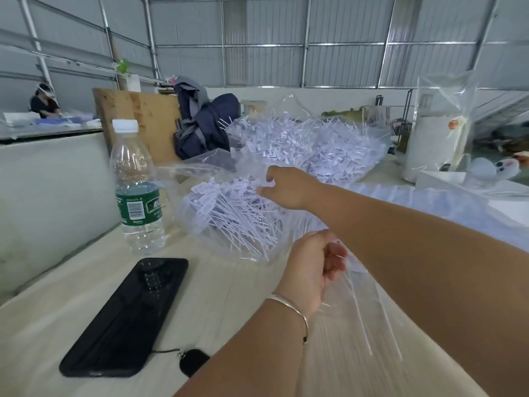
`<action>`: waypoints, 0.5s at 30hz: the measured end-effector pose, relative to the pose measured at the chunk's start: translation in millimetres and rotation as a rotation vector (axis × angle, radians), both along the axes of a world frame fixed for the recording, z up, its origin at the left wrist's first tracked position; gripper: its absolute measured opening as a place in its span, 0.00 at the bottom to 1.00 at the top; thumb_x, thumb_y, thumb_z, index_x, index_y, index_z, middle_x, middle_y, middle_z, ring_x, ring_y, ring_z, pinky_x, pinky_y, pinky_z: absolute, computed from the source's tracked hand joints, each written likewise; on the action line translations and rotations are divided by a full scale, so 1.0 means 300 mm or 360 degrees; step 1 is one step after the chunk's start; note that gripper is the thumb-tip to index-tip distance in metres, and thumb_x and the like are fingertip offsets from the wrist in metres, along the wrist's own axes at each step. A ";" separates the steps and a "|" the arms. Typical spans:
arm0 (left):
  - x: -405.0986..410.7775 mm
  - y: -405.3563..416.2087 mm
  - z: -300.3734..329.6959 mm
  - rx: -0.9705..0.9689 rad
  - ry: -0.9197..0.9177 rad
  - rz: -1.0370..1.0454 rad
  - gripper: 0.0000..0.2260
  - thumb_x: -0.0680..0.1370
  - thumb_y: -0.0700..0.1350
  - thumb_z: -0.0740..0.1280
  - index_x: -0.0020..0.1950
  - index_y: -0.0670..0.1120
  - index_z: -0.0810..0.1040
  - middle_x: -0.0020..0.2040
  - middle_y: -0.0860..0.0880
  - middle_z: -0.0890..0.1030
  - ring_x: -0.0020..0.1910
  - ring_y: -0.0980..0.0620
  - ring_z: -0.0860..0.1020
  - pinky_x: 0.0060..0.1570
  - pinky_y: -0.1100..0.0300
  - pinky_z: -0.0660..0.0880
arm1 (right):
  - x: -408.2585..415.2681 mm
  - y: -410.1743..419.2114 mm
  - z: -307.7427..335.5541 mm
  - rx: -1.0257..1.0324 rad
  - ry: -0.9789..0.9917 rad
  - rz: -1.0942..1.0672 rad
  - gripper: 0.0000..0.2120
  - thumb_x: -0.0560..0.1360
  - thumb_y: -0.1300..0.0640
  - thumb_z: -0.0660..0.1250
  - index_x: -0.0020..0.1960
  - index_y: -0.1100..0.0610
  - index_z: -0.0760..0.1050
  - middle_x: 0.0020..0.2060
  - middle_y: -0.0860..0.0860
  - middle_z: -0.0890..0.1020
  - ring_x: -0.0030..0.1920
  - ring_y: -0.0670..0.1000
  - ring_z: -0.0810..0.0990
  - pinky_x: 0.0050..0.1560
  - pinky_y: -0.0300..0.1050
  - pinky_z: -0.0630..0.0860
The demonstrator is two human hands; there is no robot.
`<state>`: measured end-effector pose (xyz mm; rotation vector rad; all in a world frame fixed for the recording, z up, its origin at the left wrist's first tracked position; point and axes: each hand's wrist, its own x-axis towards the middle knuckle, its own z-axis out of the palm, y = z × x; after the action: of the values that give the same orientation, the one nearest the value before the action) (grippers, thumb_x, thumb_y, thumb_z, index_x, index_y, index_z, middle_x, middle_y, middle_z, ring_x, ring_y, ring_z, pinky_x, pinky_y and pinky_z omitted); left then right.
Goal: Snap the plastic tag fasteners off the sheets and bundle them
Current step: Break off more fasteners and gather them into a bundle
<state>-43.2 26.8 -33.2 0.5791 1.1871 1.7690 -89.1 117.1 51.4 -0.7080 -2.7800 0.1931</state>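
Bench (57,319): pale surface, carrying all items below.

Right hand (289,190): reaches forward over the near pile of tag fasteners (229,216); thumb and forefinger pinch at the top edge of the pile or its clear wrapping, which of the two cannot be told.

Left hand (312,267): fingers curled shut around a loose bunch of thin clear strands (363,313), which fan downward and toward the viewer from the fist. A slim metal bangle (292,308) circles the wrist.

Near pile of tag fasteners: white, long-stemmed, heaped in an open clear plastic bag (200,167), just right of the bottle.

Far heap of fasteners (309,144): larger, also in clear plastic, behind the right hand.

Water bottle (136,190): upright, white cap, green label, partly filled, at the left edge of the bench.

Phone (126,316): black, lying flat, in front of the bottle, with a small dark charm (193,365) on a cord at its near end.

Backpack (203,124): dark blue, beyond the heaps, against a wooden board (137,116).

Another person (44,101): seated at a far bench, left background.
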 end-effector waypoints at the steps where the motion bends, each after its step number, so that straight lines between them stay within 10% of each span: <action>1: -0.001 -0.002 0.000 0.0035 0.0016 0.0030 0.08 0.77 0.39 0.62 0.39 0.46 0.73 0.25 0.51 0.75 0.19 0.57 0.68 0.20 0.66 0.58 | 0.036 0.003 -0.001 -0.0004 0.0047 0.0003 0.23 0.80 0.43 0.58 0.67 0.57 0.67 0.59 0.54 0.75 0.53 0.53 0.73 0.51 0.47 0.70; 9: 0.034 -0.030 0.030 0.0290 0.0713 0.0330 0.07 0.74 0.32 0.66 0.41 0.44 0.75 0.34 0.46 0.77 0.24 0.55 0.72 0.24 0.69 0.67 | 0.368 -0.004 -0.001 -0.0137 0.0638 -0.0069 0.04 0.74 0.59 0.63 0.45 0.50 0.74 0.36 0.49 0.79 0.39 0.51 0.77 0.42 0.46 0.74; 15: 0.023 -0.033 0.027 0.0150 0.2058 0.0525 0.21 0.67 0.40 0.72 0.57 0.52 0.70 0.60 0.56 0.69 0.61 0.56 0.66 0.51 0.73 0.61 | 0.629 -0.048 -0.005 -0.0060 0.0986 -0.0054 0.14 0.62 0.72 0.55 0.28 0.56 0.72 0.22 0.44 0.73 0.30 0.54 0.75 0.33 0.50 0.75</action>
<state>-36.2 17.0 -25.2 1.8192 2.1190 1.6624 99.5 102.7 49.8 -0.5793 -2.1771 0.3850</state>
